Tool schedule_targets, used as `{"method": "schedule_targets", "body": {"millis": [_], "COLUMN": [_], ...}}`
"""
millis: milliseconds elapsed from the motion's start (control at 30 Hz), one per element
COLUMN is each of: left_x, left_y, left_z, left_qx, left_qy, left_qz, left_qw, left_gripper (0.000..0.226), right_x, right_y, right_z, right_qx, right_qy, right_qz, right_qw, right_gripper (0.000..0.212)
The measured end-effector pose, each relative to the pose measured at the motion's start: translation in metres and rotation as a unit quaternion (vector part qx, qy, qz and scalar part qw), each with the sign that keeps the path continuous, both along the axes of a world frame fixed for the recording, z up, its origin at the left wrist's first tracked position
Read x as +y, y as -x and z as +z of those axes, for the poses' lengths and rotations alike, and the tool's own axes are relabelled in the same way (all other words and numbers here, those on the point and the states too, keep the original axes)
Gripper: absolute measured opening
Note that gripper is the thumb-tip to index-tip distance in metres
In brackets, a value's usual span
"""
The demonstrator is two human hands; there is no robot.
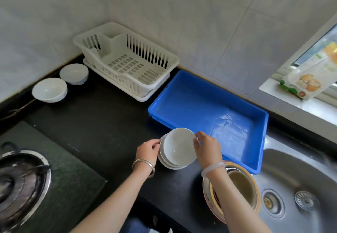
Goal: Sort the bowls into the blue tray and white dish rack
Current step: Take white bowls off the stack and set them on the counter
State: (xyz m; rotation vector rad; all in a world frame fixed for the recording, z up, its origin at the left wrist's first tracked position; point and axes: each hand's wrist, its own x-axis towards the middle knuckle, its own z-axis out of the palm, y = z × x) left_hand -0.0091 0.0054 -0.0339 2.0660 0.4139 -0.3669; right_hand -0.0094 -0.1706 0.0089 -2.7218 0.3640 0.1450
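Observation:
A stack of white bowls (170, 162) sits on the black counter just left of the blue tray (209, 103), which has nothing in it. My right hand (207, 147) grips the right rim of the top white bowl (177, 146) and tilts it up off the stack. My left hand (147, 150) holds the stack's left rim. The white dish rack (127, 63) stands in the back corner with nothing in it. Two more white bowls (49, 89) (73, 73) rest on the counter left of the rack.
A stack of metal and tan bowls (242, 185) sits under my right forearm beside the steel sink (300, 187). A gas stove with a lidded pot (20, 183) fills the lower left. A food packet (310, 79) leans on the window sill.

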Motion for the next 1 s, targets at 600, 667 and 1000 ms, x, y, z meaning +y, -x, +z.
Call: {"method": "schedule_targets", "body": {"millis": [600,667,1000], "left_x": [-0.008,0.000,0.099], "left_y": [-0.019,-0.020,-0.050], "left_z": [0.019,0.023,0.044], "left_qx": [0.020,0.015,-0.008], "left_qy": [-0.094,-0.073,0.057], "left_qz": [-0.024,-0.009,0.166], "left_qw": [0.995,0.997,0.984], "left_gripper": [0.013,0.014,0.023], "right_x": [-0.028,-0.026,0.025], "right_y": [0.007,0.003,-0.053], "right_z": [0.020,0.027,0.063], "right_qx": [-0.031,-0.045,-0.069], "right_qy": [-0.193,-0.205,-0.261], "right_qz": [-0.130,-0.130,-0.061], "right_qw": [0.972,0.969,0.961], "right_gripper": [0.020,0.018,0.013]}}
